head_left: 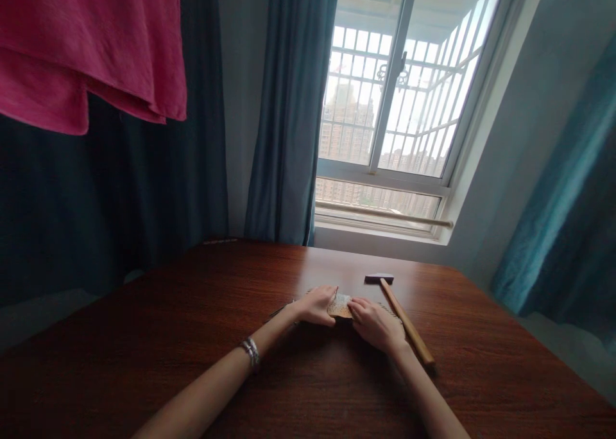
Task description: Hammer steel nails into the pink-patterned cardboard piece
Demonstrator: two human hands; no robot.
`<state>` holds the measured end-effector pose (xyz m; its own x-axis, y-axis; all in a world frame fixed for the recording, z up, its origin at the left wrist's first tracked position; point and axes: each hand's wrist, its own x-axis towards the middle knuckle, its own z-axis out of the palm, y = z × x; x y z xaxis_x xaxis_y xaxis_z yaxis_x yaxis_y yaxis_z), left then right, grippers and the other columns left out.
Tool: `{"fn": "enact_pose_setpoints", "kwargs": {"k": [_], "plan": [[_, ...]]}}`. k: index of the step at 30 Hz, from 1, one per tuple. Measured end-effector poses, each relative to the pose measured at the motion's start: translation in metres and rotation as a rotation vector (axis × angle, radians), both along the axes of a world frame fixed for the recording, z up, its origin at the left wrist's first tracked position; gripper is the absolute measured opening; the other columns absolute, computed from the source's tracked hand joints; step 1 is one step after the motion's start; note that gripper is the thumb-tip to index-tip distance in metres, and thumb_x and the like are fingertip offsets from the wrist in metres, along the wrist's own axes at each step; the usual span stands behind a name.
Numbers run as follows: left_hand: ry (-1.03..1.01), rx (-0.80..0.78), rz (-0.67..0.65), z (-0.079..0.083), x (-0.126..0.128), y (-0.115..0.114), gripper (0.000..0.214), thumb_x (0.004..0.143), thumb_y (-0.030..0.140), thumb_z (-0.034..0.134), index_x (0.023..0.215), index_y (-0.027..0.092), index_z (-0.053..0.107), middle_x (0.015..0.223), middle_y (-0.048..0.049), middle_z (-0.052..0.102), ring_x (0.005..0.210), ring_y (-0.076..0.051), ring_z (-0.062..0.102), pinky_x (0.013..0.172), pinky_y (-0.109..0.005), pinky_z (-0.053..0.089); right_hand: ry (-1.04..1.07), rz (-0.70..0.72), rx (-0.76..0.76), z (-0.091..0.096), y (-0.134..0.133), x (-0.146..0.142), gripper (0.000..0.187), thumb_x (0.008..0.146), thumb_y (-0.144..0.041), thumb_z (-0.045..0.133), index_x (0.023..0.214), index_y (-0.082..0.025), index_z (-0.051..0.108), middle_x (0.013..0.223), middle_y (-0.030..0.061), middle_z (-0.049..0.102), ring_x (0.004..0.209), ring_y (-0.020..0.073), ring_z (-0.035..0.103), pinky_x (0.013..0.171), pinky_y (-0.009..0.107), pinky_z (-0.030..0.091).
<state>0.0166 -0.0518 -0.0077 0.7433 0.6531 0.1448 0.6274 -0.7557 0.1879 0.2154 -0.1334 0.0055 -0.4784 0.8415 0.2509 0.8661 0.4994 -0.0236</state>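
A small piece with a pale, speckled top and a tan front edge [341,306] lies on the table between my two hands. My left hand [315,305] grips its left end, thumb in front and fingers behind. A thin dark upright sliver, perhaps a nail, shows at the left fingertips; it is too small to be sure. My right hand [378,323] has its fingers closed on the right end. Just right of that hand lies a hammer [407,323], its dark head pointing away and its wooden handle toward me.
Thin, dark, stick-like bits [278,310] show behind my left wrist, and a striped, twisted strip [386,309] behind my right hand. The brown wooden table [144,336] reaches toward a barred window [385,105]. Blue curtains [289,105] and a pink cloth [120,47] hang around it.
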Motion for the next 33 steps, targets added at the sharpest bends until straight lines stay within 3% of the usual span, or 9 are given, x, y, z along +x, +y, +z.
{"fn": "enact_pose_setpoints", "kwargs": {"k": [5, 13, 20, 24, 27, 30, 31, 33], "plan": [[-0.022, 0.043, -0.014, 0.002, 0.0, -0.002, 0.084, 0.056, 0.04, 0.063, 0.13, 0.014, 0.034, 0.121, -0.0133, 0.05, 0.11, -0.03, 0.047, 0.092, -0.037, 0.038, 0.001, -0.013, 0.074, -0.005, 0.0, 0.003, 0.047, 0.076, -0.016, 0.052, 0.122, -0.021, 0.046, 0.122, 0.0081, 0.054, 0.113, 0.0193, 0.047, 0.094, 0.032, 0.038], [-0.042, 0.048, -0.026, 0.006, -0.001, 0.002, 0.081, 0.061, 0.036, 0.06, 0.133, 0.013, 0.03, 0.13, -0.0145, 0.044, 0.116, -0.03, 0.044, 0.097, -0.037, 0.034, -0.066, -0.075, 0.216, -0.005, 0.0, -0.008, 0.034, 0.082, -0.013, 0.049, 0.115, -0.023, 0.051, 0.114, 0.0074, 0.059, 0.103, 0.0175, 0.055, 0.089, 0.028, 0.041], [-0.026, 0.036, -0.033, 0.001, 0.0, 0.005, 0.07, 0.064, 0.022, 0.053, 0.13, 0.011, 0.034, 0.128, -0.0153, 0.048, 0.114, -0.027, 0.048, 0.092, -0.033, 0.039, -0.033, -0.119, 0.144, -0.011, 0.001, -0.014, 0.033, 0.084, -0.011, 0.044, 0.113, -0.024, 0.052, 0.108, 0.0078, 0.062, 0.099, 0.0208, 0.057, 0.085, 0.029, 0.042], [-0.042, 0.062, -0.025, 0.0, 0.002, 0.003, 0.07, 0.065, 0.019, 0.053, 0.131, 0.01, 0.032, 0.128, -0.016, 0.047, 0.115, -0.026, 0.046, 0.095, -0.033, 0.037, -0.033, -0.137, 0.192, -0.011, 0.002, -0.015, 0.033, 0.084, -0.013, 0.045, 0.114, -0.024, 0.052, 0.109, 0.0085, 0.061, 0.102, 0.0214, 0.055, 0.088, 0.031, 0.041], [-0.088, 0.142, -0.022, 0.009, 0.001, -0.001, 0.076, 0.066, 0.03, 0.059, 0.132, 0.01, 0.03, 0.13, -0.0163, 0.044, 0.119, -0.028, 0.04, 0.1, -0.038, 0.031, -0.02, -0.151, 0.276, -0.01, 0.002, -0.011, 0.036, 0.084, -0.012, 0.046, 0.118, -0.022, 0.051, 0.115, 0.01, 0.058, 0.108, 0.0222, 0.051, 0.091, 0.034, 0.039], [-0.16, 0.214, -0.054, 0.03, -0.006, -0.002, 0.089, 0.058, 0.047, 0.066, 0.131, 0.012, 0.03, 0.132, -0.0154, 0.039, 0.123, -0.031, 0.033, 0.102, -0.041, 0.028, 0.003, -0.185, 0.315, -0.011, 0.003, -0.005, 0.039, 0.084, -0.011, 0.045, 0.122, -0.02, 0.049, 0.118, 0.0115, 0.056, 0.109, 0.0226, 0.05, 0.092, 0.035, 0.039], [-0.198, 0.24, -0.052, 0.039, -0.01, -0.003, 0.085, 0.059, 0.049, 0.065, 0.129, 0.013, 0.034, 0.13, -0.0147, 0.041, 0.121, -0.03, 0.034, 0.101, -0.041, 0.03, 0.007, -0.196, 0.316, -0.011, 0.003, -0.004, 0.04, 0.084, -0.011, 0.045, 0.122, -0.019, 0.048, 0.119, 0.0117, 0.056, 0.108, 0.0223, 0.051, 0.091, 0.035, 0.04], [-0.304, 0.311, 0.012, 0.053, -0.017, -0.004, 0.056, 0.07, 0.044, 0.057, 0.115, 0.013, 0.046, 0.116, -0.0125, 0.05, 0.111, -0.026, 0.042, 0.096, -0.038, 0.034, 0.007, -0.215, 0.308, -0.012, 0.004, -0.002, 0.04, 0.083, -0.01, 0.045, 0.123, -0.019, 0.047, 0.118, 0.0117, 0.057, 0.106, 0.0215, 0.053, 0.089, 0.033, 0.042]]}}
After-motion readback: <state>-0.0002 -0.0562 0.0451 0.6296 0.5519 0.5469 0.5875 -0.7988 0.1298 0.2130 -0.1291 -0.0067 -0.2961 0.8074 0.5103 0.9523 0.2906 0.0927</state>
